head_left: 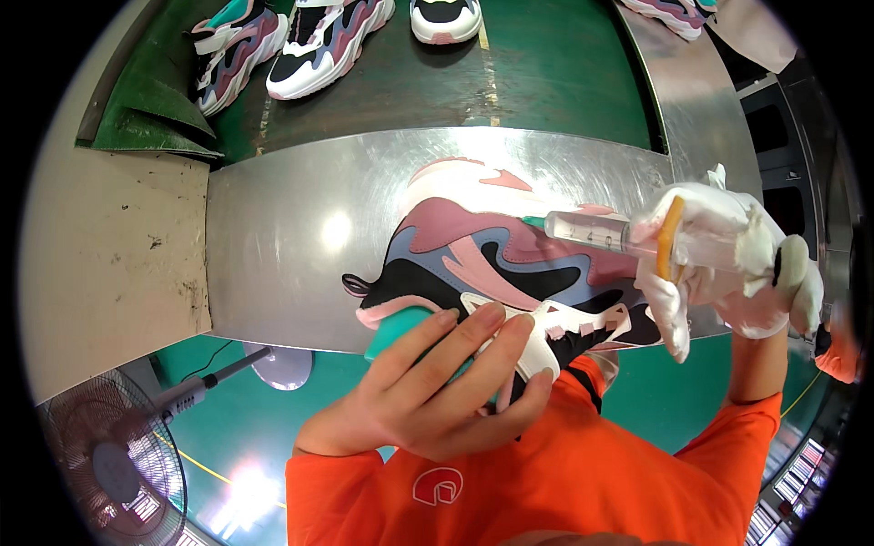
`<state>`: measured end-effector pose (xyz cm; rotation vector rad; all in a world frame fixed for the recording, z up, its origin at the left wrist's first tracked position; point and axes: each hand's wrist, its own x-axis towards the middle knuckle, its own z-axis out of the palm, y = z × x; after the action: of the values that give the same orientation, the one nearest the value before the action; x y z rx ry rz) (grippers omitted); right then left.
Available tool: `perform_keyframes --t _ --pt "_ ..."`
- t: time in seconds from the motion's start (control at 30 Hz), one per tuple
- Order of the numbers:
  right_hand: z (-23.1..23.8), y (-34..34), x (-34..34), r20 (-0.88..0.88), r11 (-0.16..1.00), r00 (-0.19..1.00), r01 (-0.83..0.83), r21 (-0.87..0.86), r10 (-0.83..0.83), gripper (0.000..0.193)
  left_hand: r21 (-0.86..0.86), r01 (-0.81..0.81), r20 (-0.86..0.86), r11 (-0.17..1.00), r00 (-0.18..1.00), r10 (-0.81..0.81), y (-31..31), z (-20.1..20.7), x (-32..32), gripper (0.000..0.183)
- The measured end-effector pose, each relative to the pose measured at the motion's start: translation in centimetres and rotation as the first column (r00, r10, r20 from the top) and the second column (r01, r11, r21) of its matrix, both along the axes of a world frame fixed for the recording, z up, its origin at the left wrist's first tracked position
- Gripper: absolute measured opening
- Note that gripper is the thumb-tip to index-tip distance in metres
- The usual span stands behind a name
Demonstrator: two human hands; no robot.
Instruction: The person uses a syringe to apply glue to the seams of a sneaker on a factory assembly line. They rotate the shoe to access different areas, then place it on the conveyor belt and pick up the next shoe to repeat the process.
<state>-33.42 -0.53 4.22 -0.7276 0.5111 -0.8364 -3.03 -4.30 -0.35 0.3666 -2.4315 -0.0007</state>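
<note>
A pink, blue, black and white sneaker lies on its side over the near edge of a metal worktop. My bare left hand grips it at the collar, around a teal insert. My right hand, in a white glove, holds a clear plastic syringe with an orange plunger flange. Its green tip rests on the sneaker's pink upper.
Several matching sneakers stand on a green conveyor belt beyond the worktop. A beige surface lies to the left. A standing fan is on the floor at lower left. My orange shirt fills the bottom.
</note>
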Motion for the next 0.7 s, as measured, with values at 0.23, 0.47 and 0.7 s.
perform_keyframes --t 0.23,0.47,0.7 --pt "0.5 0.2 -0.9 -0.132 0.999 0.991 -0.037 0.008 0.038 0.107 -0.011 0.007 -0.004 1.000 1.000 -0.007 -0.1 -0.1 -0.2 0.024" --pt "2.0 1.8 -1.5 -0.127 0.992 0.991 0.050 0.118 -0.034 0.110 0.010 -0.006 0.019 1.000 1.000 0.006 0.4 0.0 0.1 0.027" --pt "2.2 3.5 -2.6 -0.167 0.990 0.982 0.109 0.088 -0.093 0.102 0.017 -0.007 0.015 1.000 1.000 0.006 0.4 0.2 -0.2 0.028"
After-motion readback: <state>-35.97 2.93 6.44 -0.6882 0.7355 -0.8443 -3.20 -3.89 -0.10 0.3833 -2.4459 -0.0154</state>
